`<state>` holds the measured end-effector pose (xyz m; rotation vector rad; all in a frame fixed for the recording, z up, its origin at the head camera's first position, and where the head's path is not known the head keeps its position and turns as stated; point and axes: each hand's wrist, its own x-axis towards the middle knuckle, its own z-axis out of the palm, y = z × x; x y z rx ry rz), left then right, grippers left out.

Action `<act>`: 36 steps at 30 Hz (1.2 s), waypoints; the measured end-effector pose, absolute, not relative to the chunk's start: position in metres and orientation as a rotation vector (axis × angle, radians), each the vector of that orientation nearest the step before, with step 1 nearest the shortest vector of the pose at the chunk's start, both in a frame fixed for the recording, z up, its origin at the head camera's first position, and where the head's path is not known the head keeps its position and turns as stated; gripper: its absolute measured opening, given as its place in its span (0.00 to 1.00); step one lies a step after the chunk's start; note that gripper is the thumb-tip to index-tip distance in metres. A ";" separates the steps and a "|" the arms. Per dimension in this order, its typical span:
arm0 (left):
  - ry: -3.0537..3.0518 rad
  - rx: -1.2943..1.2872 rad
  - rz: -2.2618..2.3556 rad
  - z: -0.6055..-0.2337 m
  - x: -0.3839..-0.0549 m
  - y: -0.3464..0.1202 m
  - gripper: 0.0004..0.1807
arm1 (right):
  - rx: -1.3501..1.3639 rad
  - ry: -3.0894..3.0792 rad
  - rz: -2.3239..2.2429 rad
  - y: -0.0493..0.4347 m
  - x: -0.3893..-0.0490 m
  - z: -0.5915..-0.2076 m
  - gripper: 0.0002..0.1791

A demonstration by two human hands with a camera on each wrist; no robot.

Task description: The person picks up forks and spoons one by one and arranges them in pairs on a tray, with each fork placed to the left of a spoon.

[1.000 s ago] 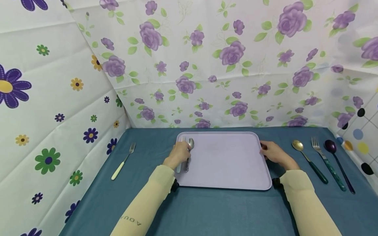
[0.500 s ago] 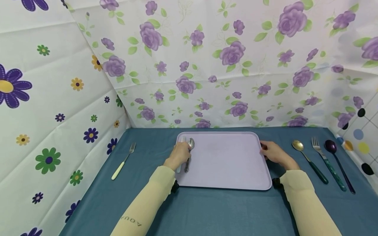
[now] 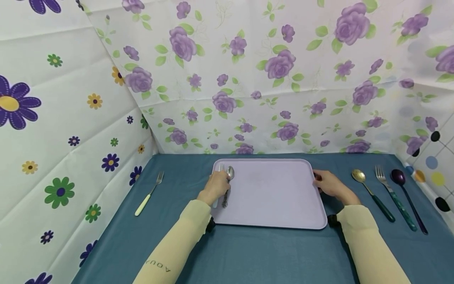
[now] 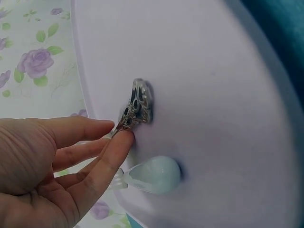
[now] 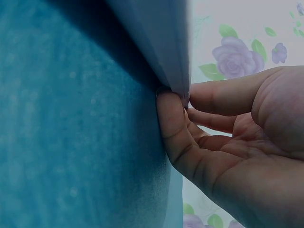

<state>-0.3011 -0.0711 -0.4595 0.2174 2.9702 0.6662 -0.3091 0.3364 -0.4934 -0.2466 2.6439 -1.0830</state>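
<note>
On a bench [image 3: 262,256] spread with teal cloth lay a pale lilac rectangular tray [image 3: 273,193], its corners rounded, its rim low and its flat surface faintly sheened. From where I stood, everything seemed ranged around it. Inside the tray, along its left edge, was a silver metal spoon [image 3: 230,172] with a shiny oval bowl pointing at the tray's far edge and an ornate handle of darkened openwork relief that flared at the end. The person's left hand [image 3: 215,185] had it in a narrow pinch, thumb and finger closed on the handle. Between the spoon and the tray's left rim was a metal fork with a smooth, rounded, pale blue handle [image 4: 159,175]; the hand covered its middle, so I could not tell whether it was held too.

The right hand [image 3: 330,182] pinched the tray's right rim, its fingers narrow around the edge.

Well left of the tray lay a slim silver fork with a cream handle [image 3: 149,194]. To the tray's right, side by side, were a gold spoon with a dark green handle [image 3: 383,207], a silver fork with a marbled green handle [image 3: 399,204] and a glossy dark purple spoon [image 3: 398,176].
</note>
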 end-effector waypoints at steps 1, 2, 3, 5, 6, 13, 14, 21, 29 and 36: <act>2.969 0.215 0.669 -0.460 -0.301 -0.071 0.05 | -0.249 2.643 -1.084 0.337 -0.309 -0.493 0.31; 2.969 0.214 0.671 -0.460 -0.301 -0.071 0.08 | -0.247 2.642 -1.086 0.337 -0.309 -0.493 0.31; 2.969 0.215 0.673 -0.460 -0.301 -0.071 0.13 | -0.249 2.641 -1.087 0.337 -0.309 -0.493 0.31; 2.973 0.220 0.672 -0.460 -0.301 -0.071 0.17 | -0.246 2.642 -1.090 0.337 -0.308 -0.492 0.31; 2.973 0.222 0.674 -0.460 -0.301 -0.071 0.17 | -0.244 2.642 -1.093 0.337 -0.308 -0.491 0.31; 2.973 0.225 0.671 -0.461 -0.300 -0.071 0.17 | -0.242 2.636 -1.100 0.336 -0.308 -0.493 0.31; 2.975 0.224 0.670 -0.462 -0.300 -0.071 0.16 | -0.238 2.636 -1.099 0.336 -0.309 -0.493 0.31; 2.975 0.213 0.673 -0.460 -0.300 -0.070 0.16 | -0.220 2.637 -1.086 0.336 -0.308 -0.490 0.31; 2.966 0.207 0.663 -0.460 -0.300 -0.070 0.10 | -0.227 2.644 -1.093 0.335 -0.305 -0.489 0.31; 2.961 0.213 0.668 -0.460 -0.300 -0.071 0.17 | -0.234 2.645 -1.081 0.336 -0.308 -0.492 0.31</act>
